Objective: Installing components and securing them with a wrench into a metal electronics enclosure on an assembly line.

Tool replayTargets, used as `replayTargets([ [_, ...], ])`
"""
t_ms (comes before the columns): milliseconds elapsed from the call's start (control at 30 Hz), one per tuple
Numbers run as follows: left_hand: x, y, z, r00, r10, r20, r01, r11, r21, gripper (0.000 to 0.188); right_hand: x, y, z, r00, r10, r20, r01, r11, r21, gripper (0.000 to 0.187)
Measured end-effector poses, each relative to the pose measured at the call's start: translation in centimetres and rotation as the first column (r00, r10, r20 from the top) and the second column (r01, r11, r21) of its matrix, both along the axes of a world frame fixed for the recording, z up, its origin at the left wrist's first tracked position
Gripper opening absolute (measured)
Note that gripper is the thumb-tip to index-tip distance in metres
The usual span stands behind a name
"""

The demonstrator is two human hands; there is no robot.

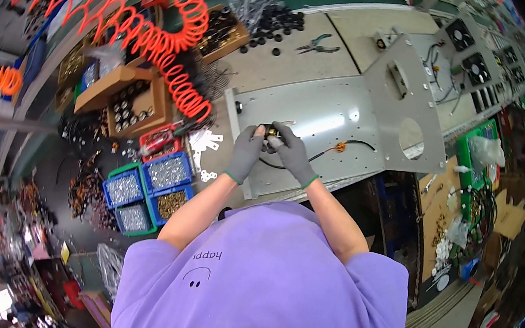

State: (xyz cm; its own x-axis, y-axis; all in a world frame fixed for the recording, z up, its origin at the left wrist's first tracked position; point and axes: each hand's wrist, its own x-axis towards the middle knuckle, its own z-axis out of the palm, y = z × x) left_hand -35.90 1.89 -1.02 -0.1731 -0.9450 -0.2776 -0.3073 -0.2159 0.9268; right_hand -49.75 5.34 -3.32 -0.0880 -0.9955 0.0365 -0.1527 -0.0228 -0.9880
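Note:
Both my hands wear grey gloves and meet over a bent grey sheet-metal panel (pixel 322 115) lying on the bench. My left hand (pixel 246 152) and my right hand (pixel 292 152) pinch a small black-and-brass part (pixel 272 131) between their fingertips. A black cable (pixel 344 147) with an orange tie runs from under my right hand to the right across the panel. The part itself is mostly hidden by my fingers.
Blue bins of screws (pixel 150 188) stand left of my arm. Wooden trays of parts (pixel 128 100), a coiled orange air hose (pixel 173 33), black knobs (pixel 274 23) and pliers (pixel 317 44) lie farther back. Fan units (pixel 469 52) line the right.

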Motion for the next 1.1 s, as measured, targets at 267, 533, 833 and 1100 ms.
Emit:
replayTargets([
  [267,2.0,1.9,0.8,0.970,0.083,-0.227,-0.033,0.976,0.215,0.031,1.2,0.7,-0.3,0.988,0.037,0.152,-0.058,0.989,0.137,0.046],
  [533,3.5,3.5,-0.7,0.983,0.110,-0.148,-0.087,0.985,0.151,0.028,1.9,1.8,0.1,0.963,0.140,-0.230,-0.152,0.988,-0.036,0.050],
  [833,7.5,5.4,-0.6,0.960,0.263,0.100,-0.258,0.964,-0.063,0.025,1.8,3.0,-1.3,0.986,0.141,-0.087,-0.124,0.977,0.172,0.041],
  [1100,10.4,10.7,-7.1,0.962,0.274,0.015,-0.253,0.865,0.433,0.036,2.5,7.2,-5.2,0.945,0.328,0.002,-0.310,0.891,0.332,0.041],
])
